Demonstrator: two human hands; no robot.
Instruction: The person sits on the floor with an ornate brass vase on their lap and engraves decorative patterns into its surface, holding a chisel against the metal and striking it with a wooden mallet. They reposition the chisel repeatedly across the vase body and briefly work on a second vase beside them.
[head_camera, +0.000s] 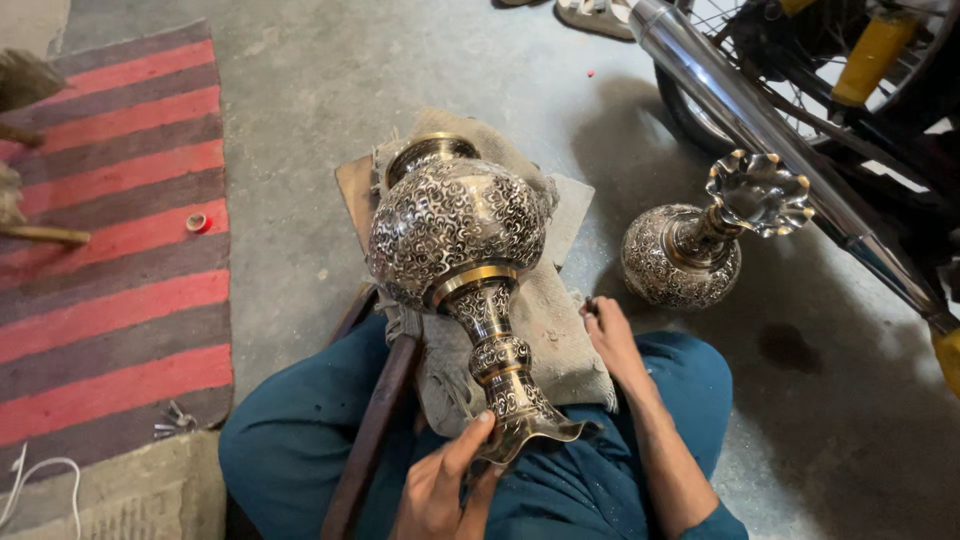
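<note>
Head view looks straight down on my lap, where my left hand (435, 490) forms the main grip: thumb and fingers clamped on the flared, scalloped mouth of the engraved brass vase (462, 270). Holding it by that end, I judge, lets me steady and turn the piece while its weight rests elsewhere. Just beyond the grip the narrow neck rises to the round belly, which lies tilted on a folded grey cloth (555, 330) spread over a wooden board (352, 190); the padding seems meant to keep the worked metal from slipping or scuffing. To the right of the grip, my right hand (610, 335) rests on the cloth's edge with fingers curled together, perhaps pinching something small, though I cannot tell what. A dark wooden handle (375, 420) slants past the grip on its left. Farther right stands a second engraved vase (690, 255) on the concrete floor (300, 90), beside a motorcycle exhaust pipe (740, 110). Well off left lies a striped rug (110, 250).
</note>
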